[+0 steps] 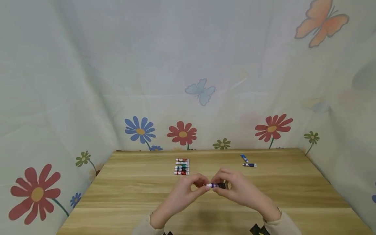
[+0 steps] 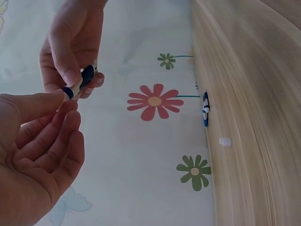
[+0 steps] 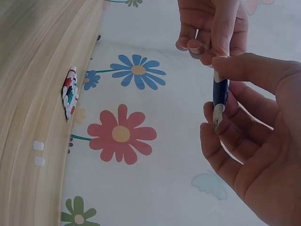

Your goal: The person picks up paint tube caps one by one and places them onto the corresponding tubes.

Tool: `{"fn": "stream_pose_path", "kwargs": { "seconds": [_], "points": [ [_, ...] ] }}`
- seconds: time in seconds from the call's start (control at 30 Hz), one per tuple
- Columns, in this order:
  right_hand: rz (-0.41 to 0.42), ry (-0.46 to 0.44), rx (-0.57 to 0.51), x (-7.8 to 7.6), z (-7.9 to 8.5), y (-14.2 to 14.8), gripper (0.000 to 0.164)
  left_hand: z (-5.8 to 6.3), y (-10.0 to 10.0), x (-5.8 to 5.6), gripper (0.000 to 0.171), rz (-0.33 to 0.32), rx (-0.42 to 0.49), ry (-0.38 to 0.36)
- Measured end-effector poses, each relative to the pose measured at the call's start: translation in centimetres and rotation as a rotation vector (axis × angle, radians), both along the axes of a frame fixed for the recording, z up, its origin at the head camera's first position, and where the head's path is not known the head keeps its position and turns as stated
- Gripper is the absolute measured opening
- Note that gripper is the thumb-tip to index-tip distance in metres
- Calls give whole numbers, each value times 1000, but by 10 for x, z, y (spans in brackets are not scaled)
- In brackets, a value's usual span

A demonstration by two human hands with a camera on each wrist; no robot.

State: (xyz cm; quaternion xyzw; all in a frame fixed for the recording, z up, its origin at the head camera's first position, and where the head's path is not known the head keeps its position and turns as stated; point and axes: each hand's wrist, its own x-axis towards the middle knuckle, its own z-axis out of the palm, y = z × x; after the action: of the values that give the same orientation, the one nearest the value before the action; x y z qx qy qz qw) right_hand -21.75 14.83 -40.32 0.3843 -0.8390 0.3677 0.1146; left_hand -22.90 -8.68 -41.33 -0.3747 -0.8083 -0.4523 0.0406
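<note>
A dark blue paint tube [image 1: 216,185] is held level above the table, between both hands. My left hand [image 1: 189,189] pinches its white cap end with thumb and fingertips. My right hand [image 1: 241,189] grips the tube's body, thumb on the near side and fingers curled behind. In the right wrist view the tube's dark blue middle [image 3: 220,93] shows, with a pale flat tail end below it. The cap is mostly covered by the left fingertips in the left wrist view.
Several paint tubes [image 1: 181,168] lie in a column on the wooden table [image 1: 141,195], beyond the left hand. Farther right lie a bright blue tube [image 1: 244,158] and a dark blue one [image 1: 250,165]. Small white pieces [image 3: 39,145] are on the tabletop. A flowered cloth [image 1: 164,98] hangs behind.
</note>
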Motion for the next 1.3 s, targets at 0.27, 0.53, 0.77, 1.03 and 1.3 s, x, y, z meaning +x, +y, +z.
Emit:
{"fn": "stream_pose_path", "kwargs": {
  "seconds": [0.27,0.53,0.77,1.03,1.3],
  "points": [
    [-5,-99,-30,3,4,-2,13,4,-1,1,13,-9,29,0],
    [72,-144,-88,4,4,-2,16,7,-2,8,11,-1,71,95],
    [80,-225,-114,8,2,-5,18,4,-5,14,12,-12,99,195],
    [84,-302,-248,9,4,-8,4,3,-4,11,14,-8,140,235],
    [68,-290,-242,10,4,-12,10,5,-6,10,14,19,165,215]
  ]
}}
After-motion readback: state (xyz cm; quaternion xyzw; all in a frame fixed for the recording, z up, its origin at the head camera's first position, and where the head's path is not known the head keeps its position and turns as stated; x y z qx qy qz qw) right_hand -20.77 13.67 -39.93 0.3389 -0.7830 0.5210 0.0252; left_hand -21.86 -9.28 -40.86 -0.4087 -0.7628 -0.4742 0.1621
